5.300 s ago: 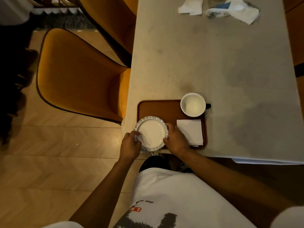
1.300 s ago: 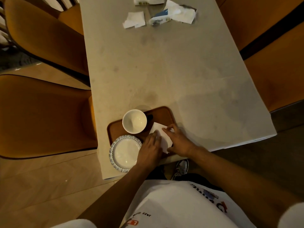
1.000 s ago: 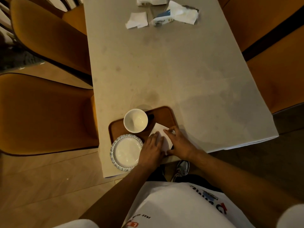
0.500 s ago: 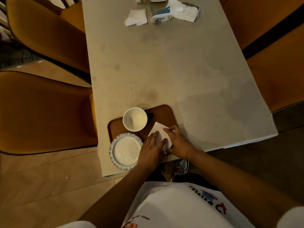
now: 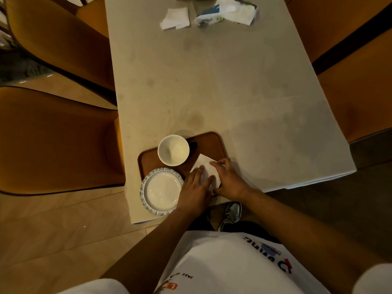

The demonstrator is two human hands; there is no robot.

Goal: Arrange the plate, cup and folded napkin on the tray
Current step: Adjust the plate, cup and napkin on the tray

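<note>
Head view, from above: your pale bench (image 5: pixel 222 85) fills the upper frame, flanked by orange chairs (image 5: pixel 53 141). At its near edge sits the brown tray (image 5: pixel 212 141). On the tray's near left corner rests the white plate (image 5: pixel 162 190) with a patterned blue rim, its near side overhanging the tray's edge. Behind it, on the tray's far left, stands the white cup (image 5: pixel 173 150), upright and empty, a dark handle showing on its right. On the tray's right side lies the folded white napkin (image 5: pixel 204 164), mostly covered by your hands. Your left hand (image 5: pixel 196 190) lies flat on it, fingers spread. Your right hand (image 5: pixel 230 180) presses its right edge, fingers apart, gripping nothing. Crumpled tissues (image 5: pixel 176 18) and a torn wrapper (image 5: pixel 224 12) lie at the far end.
</note>
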